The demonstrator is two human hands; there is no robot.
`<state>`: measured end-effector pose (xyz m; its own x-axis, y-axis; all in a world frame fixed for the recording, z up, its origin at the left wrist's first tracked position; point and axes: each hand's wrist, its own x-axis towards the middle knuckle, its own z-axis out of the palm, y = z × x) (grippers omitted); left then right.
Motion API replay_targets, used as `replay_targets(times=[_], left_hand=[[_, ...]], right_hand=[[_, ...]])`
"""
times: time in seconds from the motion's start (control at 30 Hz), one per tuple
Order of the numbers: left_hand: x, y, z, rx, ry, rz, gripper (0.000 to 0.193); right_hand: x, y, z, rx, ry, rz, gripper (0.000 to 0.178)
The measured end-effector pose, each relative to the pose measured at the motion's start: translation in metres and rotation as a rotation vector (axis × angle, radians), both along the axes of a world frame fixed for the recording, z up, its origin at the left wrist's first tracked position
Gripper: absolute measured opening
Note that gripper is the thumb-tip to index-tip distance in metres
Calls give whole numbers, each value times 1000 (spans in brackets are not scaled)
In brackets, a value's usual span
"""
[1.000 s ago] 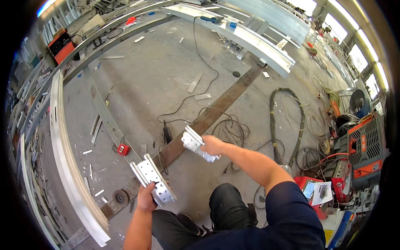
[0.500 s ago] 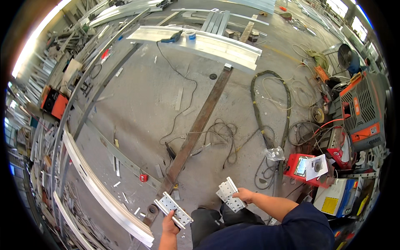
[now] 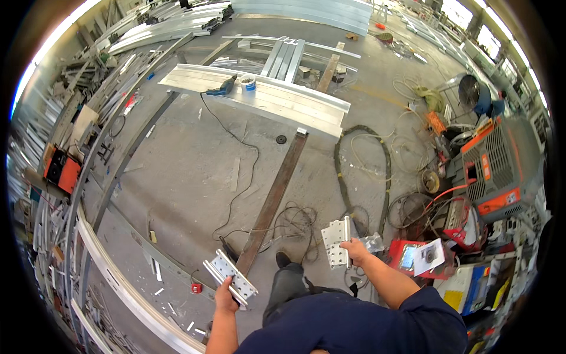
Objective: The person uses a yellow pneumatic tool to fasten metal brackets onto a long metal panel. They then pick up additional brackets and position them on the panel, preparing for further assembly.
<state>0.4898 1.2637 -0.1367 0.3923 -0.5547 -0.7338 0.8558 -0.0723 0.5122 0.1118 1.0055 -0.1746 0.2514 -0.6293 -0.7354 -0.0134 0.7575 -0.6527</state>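
My left hand [image 3: 224, 296] is closed round the lower edge of some silvery metal hinges [image 3: 229, 274], flat plates drilled with several holes and with rounded barrels along their edges. On the other side, my right hand [image 3: 356, 250] grips more hinges [image 3: 336, 245] of the same kind by the barrel edge, its holed leaves facing up. Both sets hang in the air before my body, well apart. How many pieces each hand holds, I cannot tell. Ahead, a long pale metal panel [image 3: 295, 105] lies across supports, bearing a blue power tool [image 3: 223, 87] and a blue-and-white tub [image 3: 248, 84].
A brown steel beam [image 3: 274, 197] runs from near my feet to the panel. Cables [image 3: 300, 218] and a thick hose [image 3: 386, 177] lie across the floor. At right stand an orange-and-grey machine [image 3: 498, 168] and a red box [image 3: 398, 253]. Long curved metal profiles [image 3: 112, 265] line the left.
My view has shifted forward, and one foot now shows stepping ahead beside the beam. The hinges in my right hand have risen and turned more upright; both hands keep their grip.
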Motion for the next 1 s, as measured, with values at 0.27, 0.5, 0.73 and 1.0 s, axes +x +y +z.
replay_targets(times=[0.27, 0.5, 0.73, 1.0], left_hand=[[57, -162, 58, -46, -17, -27, 31], [75, -271, 74, -19, -56, 105, 34], [81, -351, 119, 15, -105, 390, 38], [146, -343, 186, 69, -426, 566, 41]], right_hand=[[-2, -132, 36, -17, 22, -238, 31], [47, -265, -7, 67, -15, -223, 32], [102, -413, -19, 56, -71, -54, 35], [171, -511, -12, 20, -49, 65, 32]])
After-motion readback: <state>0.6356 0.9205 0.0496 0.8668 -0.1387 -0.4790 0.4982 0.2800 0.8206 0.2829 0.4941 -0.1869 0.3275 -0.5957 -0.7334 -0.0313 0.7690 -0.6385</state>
